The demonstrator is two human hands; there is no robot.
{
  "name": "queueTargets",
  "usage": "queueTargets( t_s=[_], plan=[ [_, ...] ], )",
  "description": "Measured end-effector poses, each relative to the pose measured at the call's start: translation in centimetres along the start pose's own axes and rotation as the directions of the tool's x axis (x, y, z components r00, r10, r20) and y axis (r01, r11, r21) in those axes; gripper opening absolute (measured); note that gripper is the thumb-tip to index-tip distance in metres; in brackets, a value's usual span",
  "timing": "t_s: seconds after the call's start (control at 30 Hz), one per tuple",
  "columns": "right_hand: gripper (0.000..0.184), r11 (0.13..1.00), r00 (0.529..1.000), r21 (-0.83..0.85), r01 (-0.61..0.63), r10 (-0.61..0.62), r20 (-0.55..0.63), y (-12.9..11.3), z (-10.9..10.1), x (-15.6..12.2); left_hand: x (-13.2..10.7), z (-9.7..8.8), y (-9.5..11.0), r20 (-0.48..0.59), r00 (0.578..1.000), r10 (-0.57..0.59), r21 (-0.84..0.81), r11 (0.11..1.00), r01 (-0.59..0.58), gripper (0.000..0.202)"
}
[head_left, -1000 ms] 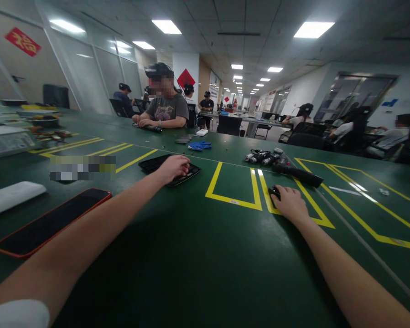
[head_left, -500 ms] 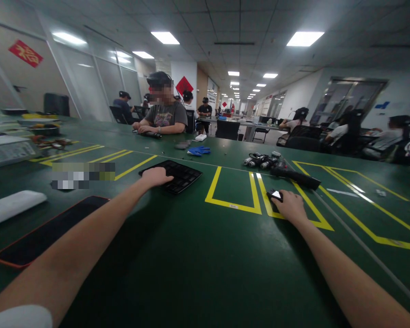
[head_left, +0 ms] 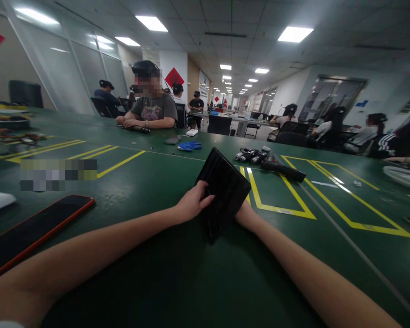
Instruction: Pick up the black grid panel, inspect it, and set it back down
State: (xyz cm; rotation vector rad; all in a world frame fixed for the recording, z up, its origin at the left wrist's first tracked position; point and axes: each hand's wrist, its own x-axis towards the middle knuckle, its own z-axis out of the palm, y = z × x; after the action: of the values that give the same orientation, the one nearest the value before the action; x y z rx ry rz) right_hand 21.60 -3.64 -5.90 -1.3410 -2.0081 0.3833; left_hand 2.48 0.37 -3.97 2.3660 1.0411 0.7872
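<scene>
Two hands are on one black tray (head_left: 225, 191), which stands tipped up steeply over the green table (head_left: 191, 282), face twd the camera. It is just left of the yellow tape box (head_left: 279, 210) and covers that box's left edge in view. The tray's lowest corner is close to the table; can't tell if it touches. The left hand (head_left: 193, 202) grips the tray's left edge, thumb on the front, fingers wrapped behind. The right hand (head_left: 245, 214) meets the tray's lower right side, but its fingers are hidden behind the tray, so can't tell if it clamps or only props. Progress, as I judge it: the pick-up is done, w/ the tray in hand & raised. It's not yet set down flat anywhere, and it isn't inside the tape box. Whether the tray's pockets hold anything can't be made out, too dark. Nothing else is touched. A black tool (head_left: 282, 171) lies at the box's far edge, w/ a bunch of small metal-tipped parts (head_left: 252, 156) just beyond that edge. A blue glove (head_left: 189, 146) is further off, beyond & left of the box. A phone in a red case (head_left: 37, 230) lies well left of the box. A co-worker (head_left: 153, 109) sits across the table, far beyond & left of the box, forearms on the top.
</scene>
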Motion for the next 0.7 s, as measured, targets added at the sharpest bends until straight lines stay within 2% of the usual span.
queueTargets(
  t_s=[0.13,0.23,0.37,0.4,0.43,0.47,0.53,0.57,0.6,0.63,0.7],
  plan=[
    [0.05,0.999,0.993,-0.046,0.01,-0.005,0.12,-0.7,-1.1,-0.5,-0.5,-0.6,0.4,0.057,0.998,-0.011,0.056,0.998,0.008,0.041],
    [0.05,0.999,0.992,0.021,0.033,-0.036,0.121,-1.6,-1.6,-0.6,-0.5,-0.9,0.3,0.122,0.992,0.008,0.022,1.0,-0.01,0.04],
    [0.048,0.995,0.991,0.077,0.056,-0.065,0.114,-2.2,-1.3,-0.7,-0.1,-0.8,0.0,0.101,0.995,0.009,-0.189,0.982,0.011,0.039],
    [0.049,0.998,0.99,0.052,0.044,-0.05,0.131,-2.1,-1.3,-0.8,0.0,-0.8,0.0,0.067,0.996,-0.053,-0.292,0.954,0.071,0.036],
    [0.05,1.0,0.989,0.018,0.023,-0.025,0.143,-2.0,-1.3,-0.8,0.2,-0.9,-0.1,0.023,0.985,-0.171,-0.43,0.888,0.164,0.03],
    [0.051,1.0,0.988,-0.017,0.001,0.002,0.153,-2.0,-1.3,-0.9,0.4,-1.1,-0.1,-0.011,0.945,-0.328,-0.577,0.774,0.262,0.022],
    [0.053,0.997,0.982,-0.075,-0.021,0.034,0.184,-2.0,-1.5,-1.1,0.8,-1.6,-0.3,-0.02,0.781,-0.624,-0.795,0.484,0.366,0.005],
    [0.054,0.995,0.98,-0.098,-0.014,0.033,0.198,-2.2,-1.6,-1.1,0.8,-2.0,-0.4,-0.01,0.7,-0.714,-0.848,0.377,0.372,0.008],
    [0.055,0.993,0.978,-0.116,0.003,0.021,0.208,-2.3,-1.7,-1.1,0.9,-2.3,-0.5,-0.001,0.645,-0.764,-0.874,0.315,0.371,0.016],
    [0.055,0.991,0.977,-0.131,0.028,0.001,0.213,-2.5,-1.8,-1.0,0.8,-2.6,-0.6,0.007,0.62,-0.785,-0.881,0.289,0.375,0.022],
    [0.056,0.985,0.974,-0.15,0.088,-0.054,0.22,-2.8,-1.9,-0.9,0.5,-3.0,-0.5,0.062,0.618,-0.784,-0.884,0.244,0.398,0.027]
  ],
)
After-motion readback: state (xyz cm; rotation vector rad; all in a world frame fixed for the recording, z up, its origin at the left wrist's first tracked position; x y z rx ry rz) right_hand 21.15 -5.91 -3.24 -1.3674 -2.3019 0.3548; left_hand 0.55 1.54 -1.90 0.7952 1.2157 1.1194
